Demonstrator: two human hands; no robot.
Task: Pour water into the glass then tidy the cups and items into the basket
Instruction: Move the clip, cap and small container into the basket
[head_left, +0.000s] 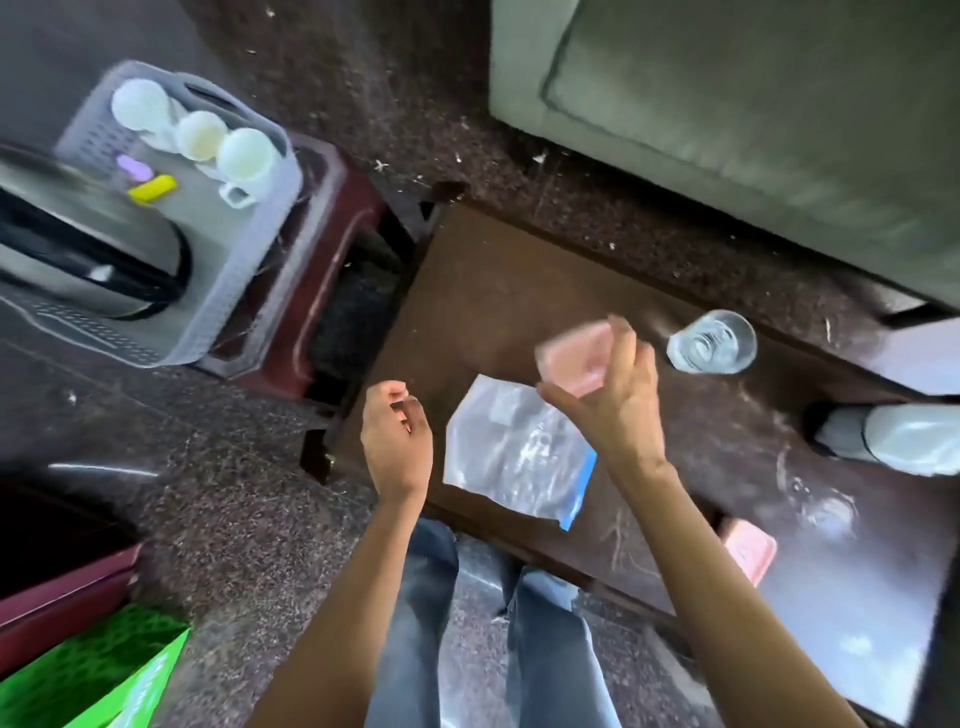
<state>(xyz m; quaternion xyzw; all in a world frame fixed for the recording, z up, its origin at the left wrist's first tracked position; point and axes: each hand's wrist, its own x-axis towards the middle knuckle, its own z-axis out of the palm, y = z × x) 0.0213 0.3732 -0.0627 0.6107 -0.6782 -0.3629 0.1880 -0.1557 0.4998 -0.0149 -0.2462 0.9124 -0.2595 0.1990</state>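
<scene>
Clear plastic with one blue edge, a flat zip bag (514, 457) lies on the dark wooden bench (493, 291) between the two hands. The left hand (397, 441) hangs with fingers loosely curled, holding nothing. The right hand (618, 410) pinches a small pink rectangular plastic box (566, 356). Just right of those fingers (626, 348) stands a clear drinking glass of water (711, 343). Far left of the left fingers, a grey plastic basket (249, 283) holds three white cups (200, 135).
</scene>
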